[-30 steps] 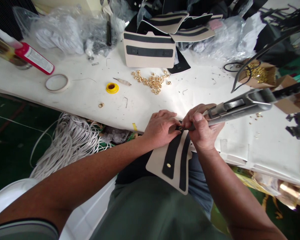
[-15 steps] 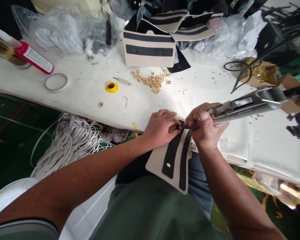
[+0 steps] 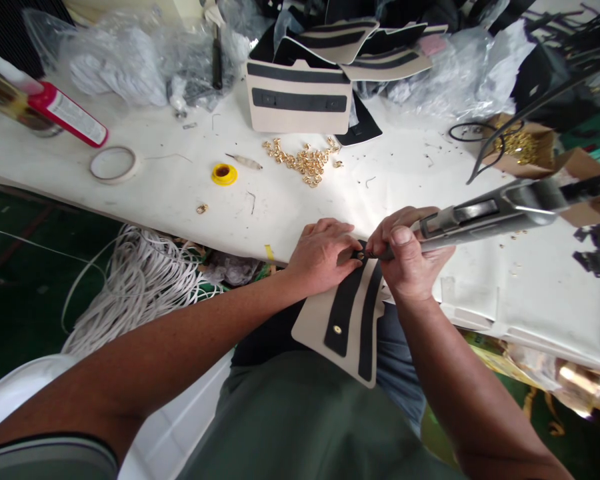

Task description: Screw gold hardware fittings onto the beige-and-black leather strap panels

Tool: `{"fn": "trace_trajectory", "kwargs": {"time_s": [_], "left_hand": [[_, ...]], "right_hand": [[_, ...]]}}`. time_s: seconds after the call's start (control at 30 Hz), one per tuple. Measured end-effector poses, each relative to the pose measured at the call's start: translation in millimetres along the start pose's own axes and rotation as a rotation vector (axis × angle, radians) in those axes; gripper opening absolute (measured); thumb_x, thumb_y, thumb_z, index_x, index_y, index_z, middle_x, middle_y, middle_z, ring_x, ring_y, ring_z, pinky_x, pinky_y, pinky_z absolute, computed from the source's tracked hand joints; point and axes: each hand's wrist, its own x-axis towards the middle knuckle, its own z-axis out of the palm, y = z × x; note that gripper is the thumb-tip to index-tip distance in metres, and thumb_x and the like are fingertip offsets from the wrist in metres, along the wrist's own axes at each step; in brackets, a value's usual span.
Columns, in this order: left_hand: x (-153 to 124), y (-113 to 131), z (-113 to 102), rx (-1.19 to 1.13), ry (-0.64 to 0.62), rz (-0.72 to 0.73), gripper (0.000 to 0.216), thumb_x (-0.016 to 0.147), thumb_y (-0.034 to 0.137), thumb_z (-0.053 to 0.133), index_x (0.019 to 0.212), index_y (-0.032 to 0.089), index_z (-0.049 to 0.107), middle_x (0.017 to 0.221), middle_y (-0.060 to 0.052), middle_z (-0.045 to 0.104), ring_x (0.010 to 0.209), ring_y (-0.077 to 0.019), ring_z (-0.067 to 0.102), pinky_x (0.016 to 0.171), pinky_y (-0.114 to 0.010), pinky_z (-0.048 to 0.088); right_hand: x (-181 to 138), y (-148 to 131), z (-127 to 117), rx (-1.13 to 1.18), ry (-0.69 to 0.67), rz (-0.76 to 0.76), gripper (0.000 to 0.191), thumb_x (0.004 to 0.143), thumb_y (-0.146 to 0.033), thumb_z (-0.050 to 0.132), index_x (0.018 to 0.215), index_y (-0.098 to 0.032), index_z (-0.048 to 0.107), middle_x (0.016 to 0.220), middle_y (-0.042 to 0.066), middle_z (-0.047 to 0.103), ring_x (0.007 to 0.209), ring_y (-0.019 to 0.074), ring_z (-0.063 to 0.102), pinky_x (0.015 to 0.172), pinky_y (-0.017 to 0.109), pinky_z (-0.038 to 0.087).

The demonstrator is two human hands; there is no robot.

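A beige panel with two black straps lies over my lap and the near edge of the white table. My left hand is closed, pinching the top of a black strap that carries a small gold stud. My right hand is wrapped round the nose of a grey power screwdriver. The tool's tip meets a small gold fitting between my two hands.
A heap of gold rings, a yellow spool, a tape roll and a red tube lie on the table. More beige panels and plastic bags are stacked at the back. White cord hangs below the edge.
The screwdriver's body has wavered slightly up and down while its tip stays on the fitting. Both hands hold the same place.
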Motion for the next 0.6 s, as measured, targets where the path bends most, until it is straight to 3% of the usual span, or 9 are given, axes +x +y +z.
{"fn": "trace_trajectory", "kwargs": {"time_s": [0.3, 0.6], "left_hand": [[0.1, 0.9, 0.0, 0.001, 0.004, 0.008, 0.023, 0.092, 0.036, 0.074, 0.114, 0.030, 0.074, 0.144, 0.000, 0.067, 0.136, -0.0290, 0.053, 0.108, -0.048, 0.044], [0.6, 1.3, -0.5, -0.009, -0.007, -0.001, 0.022, 0.093, 0.037, 0.073, 0.114, 0.031, 0.075, 0.144, -0.001, 0.067, 0.137, -0.0295, 0.052, 0.110, -0.048, 0.044]], "right_hand": [[3.8, 4.6, 2.7, -0.031, -0.006, -0.020, 0.051, 0.089, -0.050, 0.080, 0.059, -0.024, 0.048, 0.059, -0.002, 0.055, 0.048, 0.0134, 0.052, 0.044, 0.029, 0.043], [2.4, -0.1, 1.6, 0.000, -0.041, 0.016, 0.047, 0.090, -0.046, 0.080, 0.062, -0.024, 0.049, 0.060, -0.002, 0.056, 0.049, 0.0142, 0.054, 0.043, 0.031, 0.046]]}}
